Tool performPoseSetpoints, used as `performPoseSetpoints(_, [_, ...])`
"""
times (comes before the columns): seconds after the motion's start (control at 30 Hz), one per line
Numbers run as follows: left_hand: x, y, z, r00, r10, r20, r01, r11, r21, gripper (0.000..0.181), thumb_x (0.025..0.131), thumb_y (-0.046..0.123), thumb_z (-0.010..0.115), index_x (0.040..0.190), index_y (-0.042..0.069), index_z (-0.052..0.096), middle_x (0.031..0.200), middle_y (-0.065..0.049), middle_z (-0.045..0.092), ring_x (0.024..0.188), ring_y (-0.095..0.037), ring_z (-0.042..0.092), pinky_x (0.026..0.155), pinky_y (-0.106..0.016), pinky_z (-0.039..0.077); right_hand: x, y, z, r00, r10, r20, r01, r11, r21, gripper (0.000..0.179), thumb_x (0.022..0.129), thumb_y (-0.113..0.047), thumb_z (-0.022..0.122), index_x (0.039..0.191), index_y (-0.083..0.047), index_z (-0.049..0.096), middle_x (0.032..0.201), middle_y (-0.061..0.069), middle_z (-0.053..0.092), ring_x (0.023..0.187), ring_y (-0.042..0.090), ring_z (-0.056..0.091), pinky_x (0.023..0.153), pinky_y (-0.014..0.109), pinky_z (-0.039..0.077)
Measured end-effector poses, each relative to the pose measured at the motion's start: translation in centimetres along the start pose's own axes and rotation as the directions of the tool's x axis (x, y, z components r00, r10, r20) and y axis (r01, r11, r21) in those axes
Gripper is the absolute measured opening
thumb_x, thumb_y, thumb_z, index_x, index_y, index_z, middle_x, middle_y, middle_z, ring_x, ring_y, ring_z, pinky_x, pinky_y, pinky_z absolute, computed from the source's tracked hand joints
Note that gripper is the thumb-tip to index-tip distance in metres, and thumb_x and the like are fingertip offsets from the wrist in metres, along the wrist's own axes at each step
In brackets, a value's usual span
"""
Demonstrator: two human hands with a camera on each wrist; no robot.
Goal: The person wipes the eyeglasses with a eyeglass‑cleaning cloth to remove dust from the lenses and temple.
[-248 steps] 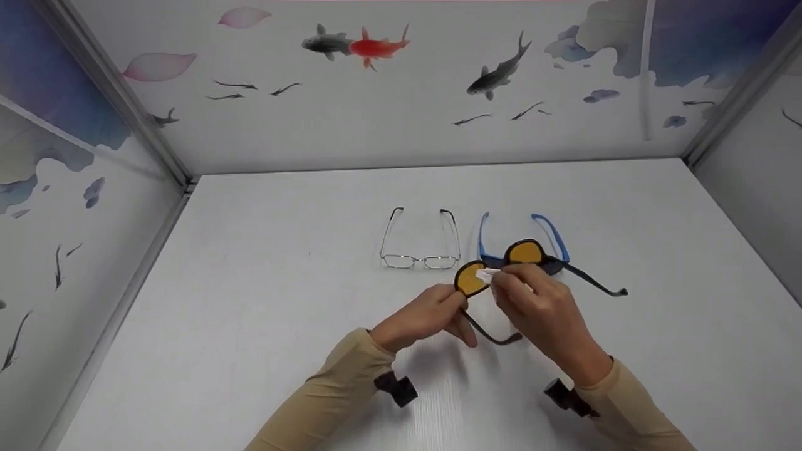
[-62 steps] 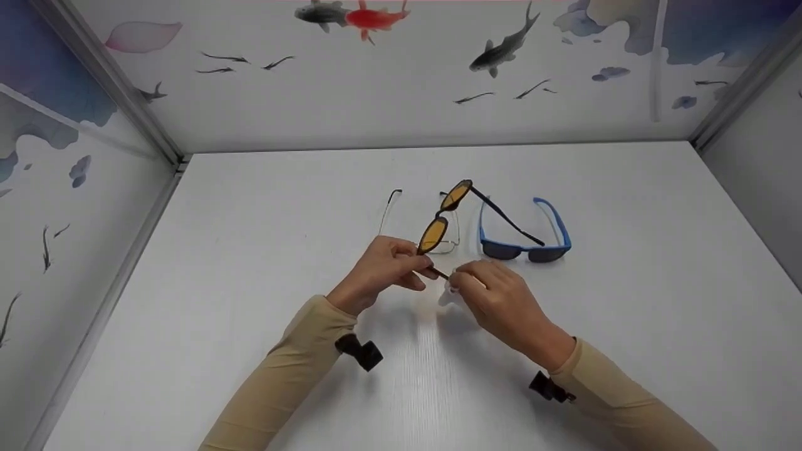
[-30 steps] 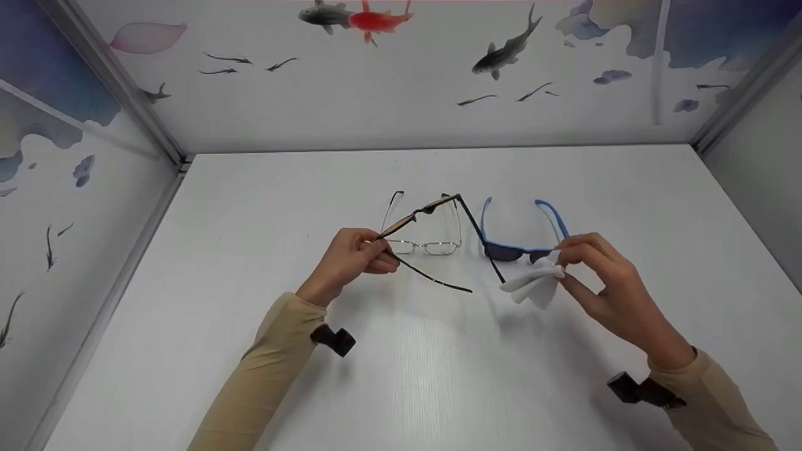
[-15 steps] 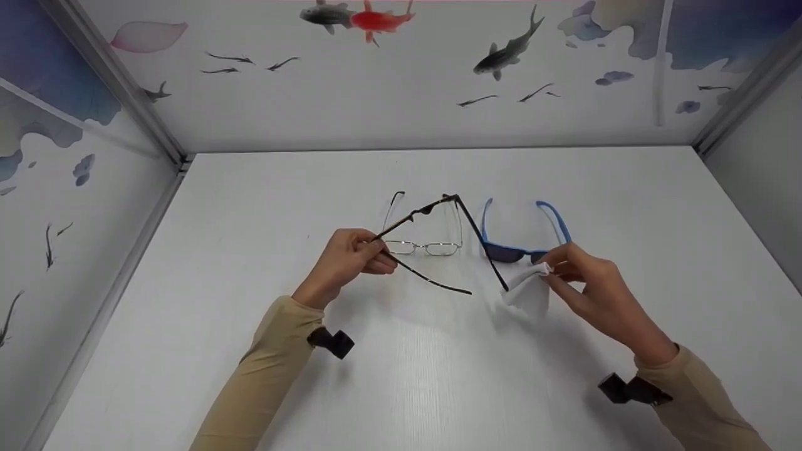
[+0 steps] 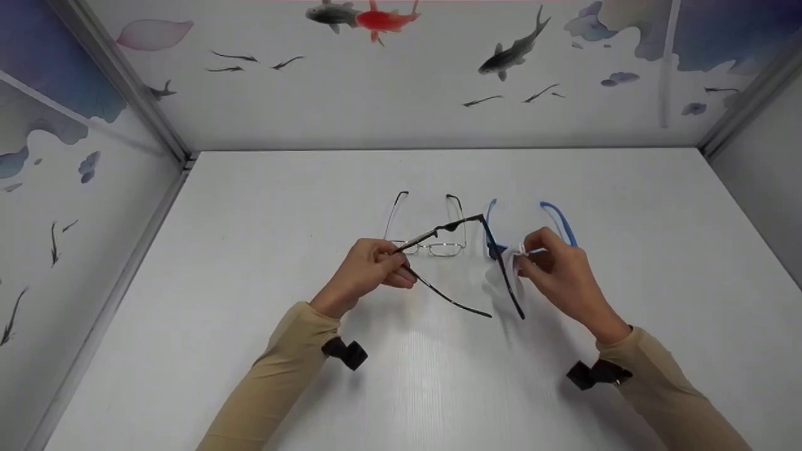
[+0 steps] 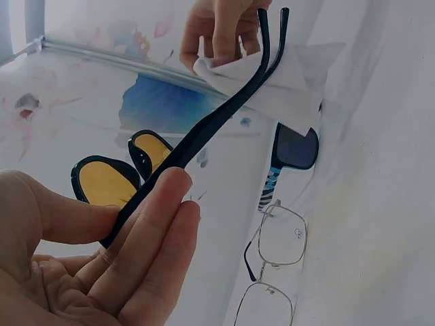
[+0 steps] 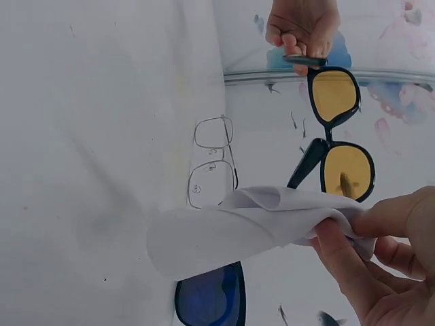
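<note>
My left hand point(image 5: 369, 272) pinches black-framed glasses with yellow lenses point(image 7: 335, 95) at the hinge corner, between thumb and fingers. Both temples of these glasses are unfolded and point toward me, above the table. In my right hand point(image 5: 561, 279) a white cloth point(image 7: 217, 234) is pinched by thumb and fingertips and hangs down beside the far temple point(image 5: 506, 275). Whether the cloth touches that temple, I cannot tell. In the left wrist view the yellow lenses point(image 6: 102, 182) show beyond my left thumb.
Silver wire-framed glasses point(image 5: 445, 250) rest on the white table point(image 5: 250, 313), partly behind the held pair. Blue-framed sunglasses point(image 5: 559, 219) lie to their right, partly covered by my right hand and the cloth. Walls printed with fish point(image 5: 514, 56) enclose the table.
Earlier the cloth was on a yellow lens, then at the near temple. Over the last second my right hand moved left with the cloth, and the held glasses shifted slightly right and toward me.
</note>
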State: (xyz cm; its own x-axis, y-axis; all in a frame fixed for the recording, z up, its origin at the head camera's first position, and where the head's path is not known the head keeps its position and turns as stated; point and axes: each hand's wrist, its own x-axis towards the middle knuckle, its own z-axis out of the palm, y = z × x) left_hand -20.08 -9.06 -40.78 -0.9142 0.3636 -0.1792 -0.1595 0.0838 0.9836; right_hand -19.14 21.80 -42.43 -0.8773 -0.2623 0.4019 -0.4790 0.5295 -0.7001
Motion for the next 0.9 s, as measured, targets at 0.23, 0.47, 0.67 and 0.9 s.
performPoseSetpoints(0.23, [-0.4, -0.1, 0.7, 0.998, 0.002, 0.064, -0.004, 0.999, 0.036, 0.012, 0.096, -0.004, 0.051, 0.1, -0.013, 0.058, 0.082, -0.023, 0.07, 0.069, -0.022, 0.071, 0.077, -0.037, 0.056, 1.7, 0.1, 0.1, 0.999, -0.019, -0.025, 0.02, 0.999, 0.027, 0.018, 0.086, 0.011, 0.063, 0.1, 0.002, 0.055, 0.095, 0.011, 0.064, 0.081, 0.022, 0.069, 0.069, 0.019, 0.053])
performPoseSetpoints(0.47, [-0.7, -0.1, 1.2, 0.992, -0.007, 0.122, 0.002, 0.999, 0.045, 0.013, 0.096, -0.004, 0.05, 0.092, -0.011, 0.06, 0.081, -0.023, 0.069, 0.069, -0.023, 0.071, 0.073, -0.038, 0.057, 2.7, -0.4, 0.0, 0.998, -0.044, -0.052, 0.044, 0.999, -0.002, 0.018, 0.087, 0.009, 0.064, 0.101, 0.003, 0.056, 0.099, 0.011, 0.062, 0.09, 0.024, 0.068, 0.069, 0.018, 0.053])
performPoseSetpoints(0.67, [-0.7, -0.3, 1.6, 0.985, 0.01, 0.17, -0.013, 1.0, 0.017, 0.014, 0.097, -0.003, 0.049, 0.093, -0.013, 0.059, 0.082, -0.023, 0.069, 0.069, -0.021, 0.07, 0.073, -0.036, 0.057, 2.7, -0.2, 0.0, 0.996, -0.066, -0.055, 0.065, 0.998, -0.023, 0.019, 0.087, 0.009, 0.064, 0.102, 0.003, 0.055, 0.099, 0.012, 0.061, 0.093, 0.024, 0.068, 0.072, 0.018, 0.053])
performPoseSetpoints(0.9, [-0.4, -0.5, 1.5, 0.995, 0.016, 0.102, -0.013, 0.999, -0.032, 0.014, 0.098, -0.002, 0.049, 0.093, -0.011, 0.058, 0.081, -0.02, 0.07, 0.068, -0.019, 0.07, 0.079, -0.037, 0.055, 2.2, 0.3, -0.1, 0.994, -0.071, -0.083, 0.07, 0.998, -0.004, 0.017, 0.088, 0.008, 0.063, 0.103, 0.004, 0.056, 0.097, 0.01, 0.063, 0.09, 0.026, 0.068, 0.073, 0.015, 0.051])
